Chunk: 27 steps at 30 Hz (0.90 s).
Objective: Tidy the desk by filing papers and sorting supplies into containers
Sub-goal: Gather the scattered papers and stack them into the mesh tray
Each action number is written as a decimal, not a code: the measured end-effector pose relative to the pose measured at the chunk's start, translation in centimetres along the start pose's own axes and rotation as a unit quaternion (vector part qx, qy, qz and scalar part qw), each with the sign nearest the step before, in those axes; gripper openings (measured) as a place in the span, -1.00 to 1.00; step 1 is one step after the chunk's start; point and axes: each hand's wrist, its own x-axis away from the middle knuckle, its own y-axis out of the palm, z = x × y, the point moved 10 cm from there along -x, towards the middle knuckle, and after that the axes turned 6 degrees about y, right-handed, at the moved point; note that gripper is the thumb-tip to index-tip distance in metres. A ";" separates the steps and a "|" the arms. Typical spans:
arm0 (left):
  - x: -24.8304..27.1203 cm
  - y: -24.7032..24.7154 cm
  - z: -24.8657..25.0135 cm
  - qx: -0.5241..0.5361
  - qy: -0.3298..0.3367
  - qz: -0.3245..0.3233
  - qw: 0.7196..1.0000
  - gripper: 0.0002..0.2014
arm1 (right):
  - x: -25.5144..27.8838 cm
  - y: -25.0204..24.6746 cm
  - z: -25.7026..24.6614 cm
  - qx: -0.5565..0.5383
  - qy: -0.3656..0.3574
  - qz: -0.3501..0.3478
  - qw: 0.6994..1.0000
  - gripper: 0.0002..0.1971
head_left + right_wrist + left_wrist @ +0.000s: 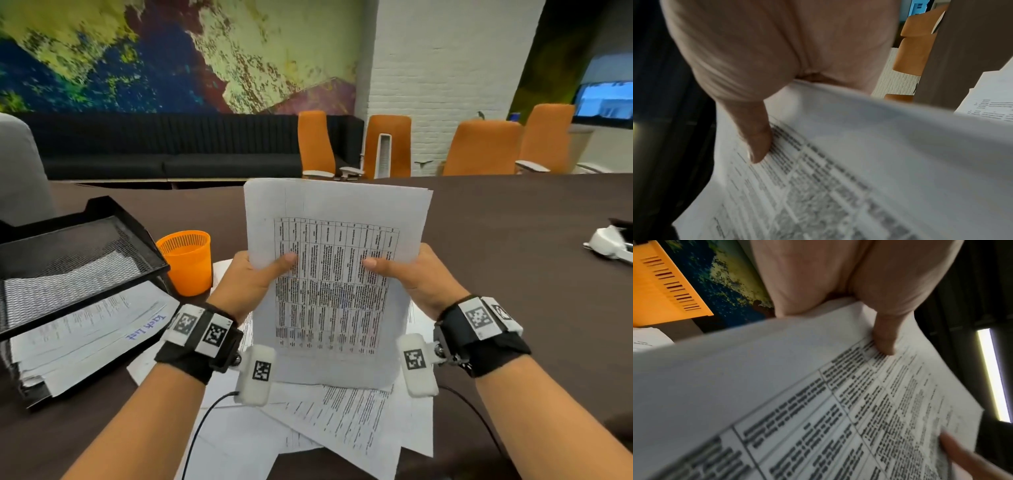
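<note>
A stack of printed papers (337, 260) with a table on the top sheet stands upright above the desk, held at both side edges. My left hand (255, 274) pinches its left edge, thumb on the front. My right hand (409, 274) pinches the right edge the same way. In the left wrist view the thumb presses on the papers (818, 394); the right wrist view shows the other thumb on the papers (859, 154). More loose sheets (346, 421) lie scattered on the desk below. The fingers behind the stack are hidden.
A black mesh letter tray (68, 260) stands at the left with papers (96, 332) in its lower tier. An orange mesh cup (186, 262) sits beside it. A white stapler (609, 245) lies at the right edge. Orange chairs (479, 147) line the brown desk's (513, 240) far side.
</note>
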 end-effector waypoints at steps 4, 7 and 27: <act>0.1 -2.2 -0.5 0.155 -0.012 0.106 0.982 -0.65 | 0.6 -0.8 3.1 0.048 0.057 0.006 0.997 -0.64; 0.6 -3.5 -2.4 0.270 -0.040 0.164 0.948 -0.64 | 2.2 -2.6 6.4 -0.081 0.076 0.100 0.989 -0.82; 10.3 -16.1 -11.7 0.137 -0.251 0.354 0.890 -0.79 | 3.8 11.9 12.4 -0.086 0.287 -0.058 0.952 -0.82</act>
